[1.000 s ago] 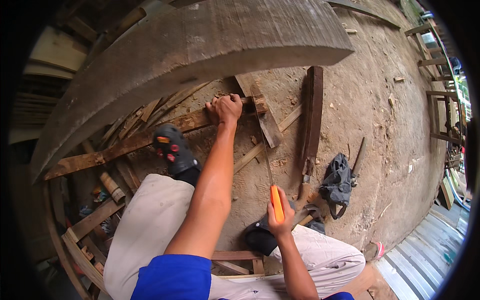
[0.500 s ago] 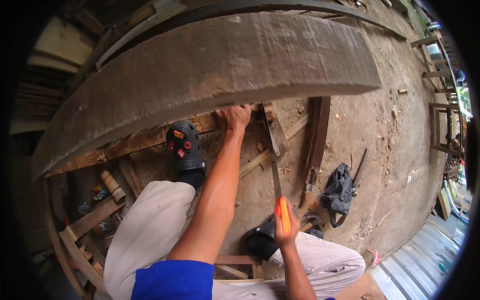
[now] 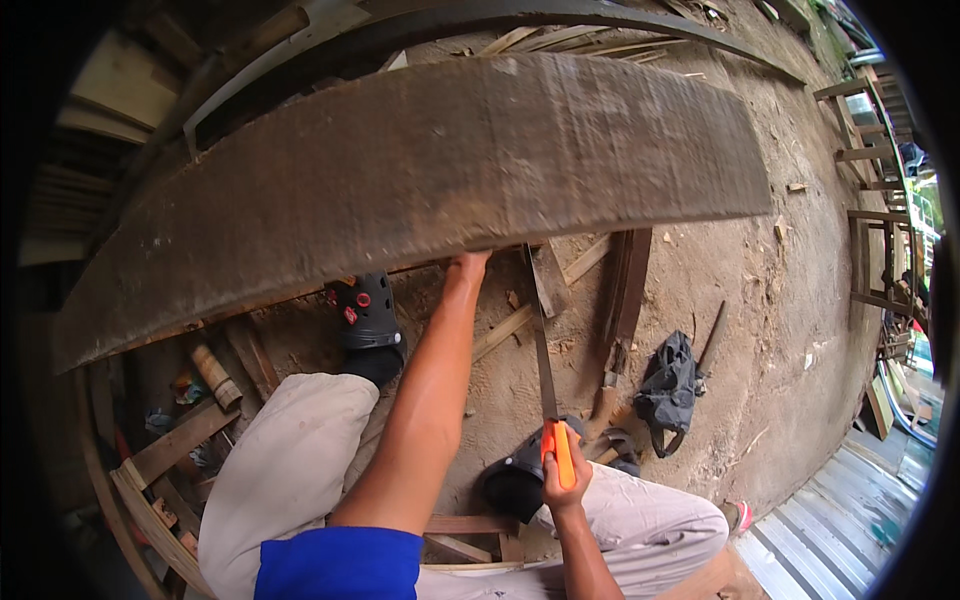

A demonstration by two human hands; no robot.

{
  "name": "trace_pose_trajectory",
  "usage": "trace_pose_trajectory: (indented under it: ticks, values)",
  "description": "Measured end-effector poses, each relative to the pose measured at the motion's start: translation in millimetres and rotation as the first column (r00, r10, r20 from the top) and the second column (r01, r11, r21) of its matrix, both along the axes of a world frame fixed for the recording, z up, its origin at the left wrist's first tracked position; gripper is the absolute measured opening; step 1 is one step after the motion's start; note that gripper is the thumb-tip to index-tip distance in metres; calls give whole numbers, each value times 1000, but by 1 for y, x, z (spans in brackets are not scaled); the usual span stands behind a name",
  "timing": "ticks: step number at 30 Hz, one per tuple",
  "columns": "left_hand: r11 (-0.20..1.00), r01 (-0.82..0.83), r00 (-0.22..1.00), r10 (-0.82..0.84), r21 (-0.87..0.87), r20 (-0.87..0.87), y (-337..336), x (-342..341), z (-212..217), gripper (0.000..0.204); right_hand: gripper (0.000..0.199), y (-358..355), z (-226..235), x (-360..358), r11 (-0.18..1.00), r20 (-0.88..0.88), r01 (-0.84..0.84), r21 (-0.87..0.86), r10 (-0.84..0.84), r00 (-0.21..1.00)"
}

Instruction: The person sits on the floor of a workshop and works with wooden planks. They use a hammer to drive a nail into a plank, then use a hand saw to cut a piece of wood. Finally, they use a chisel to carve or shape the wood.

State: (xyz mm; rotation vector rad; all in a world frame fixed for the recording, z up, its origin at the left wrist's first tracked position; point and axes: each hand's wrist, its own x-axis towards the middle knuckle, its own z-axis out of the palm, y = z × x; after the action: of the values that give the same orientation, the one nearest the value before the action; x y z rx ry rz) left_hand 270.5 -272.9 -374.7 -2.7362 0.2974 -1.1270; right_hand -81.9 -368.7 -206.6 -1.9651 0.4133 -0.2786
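Note:
A handsaw is in my right hand (image 3: 568, 482), whose fingers are wrapped round its orange handle (image 3: 563, 455). Its long blade (image 3: 545, 365) points away from me, and the far end passes out of sight beneath a broad, weathered plank (image 3: 430, 170). My left hand (image 3: 470, 262) reaches under that plank's near edge; only the wrist and the back of the hand show, and the fingers are hidden. Right of the blade's far part is a short wooden piece (image 3: 549, 285). My left foot, in a black clog (image 3: 366, 315), is partly covered by the plank.
Dirt floor surrounds me. A dark timber (image 3: 627, 290), a black bag (image 3: 668, 390) and a thin wooden strip (image 3: 503, 330) lie to the right of my left arm. Wooden frames (image 3: 165, 455) stand at lower left; corrugated metal sheet (image 3: 830, 520) lies at lower right.
The view has shifted, so the plank sits lower and covers my left hand, which earlier rested in a closed grip on a wooden beam. The saw handle has come slightly toward me.

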Motion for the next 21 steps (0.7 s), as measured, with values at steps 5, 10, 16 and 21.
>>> trace_pose_trajectory:
  ticks: [5,10,16,21]
  values:
    - [892,-237,848,-4,-385,-530,-4,-3,-12,37,45,-26,-57,102,997,26,-39,-63,41,999]
    - [909,12,991,-67,-417,-119,-5,-1,-17,38,44,-20,-50,74,993,-20,-19,-114,17,1000]
    - [912,-90,952,-39,-401,-303,-1,-4,-17,38,45,-17,-15,38,994,-27,-31,103,34,999]
    - [851,-266,833,-33,-452,-552,-5,-7,-14,38,42,-31,-58,130,994,-76,-26,108,34,997]
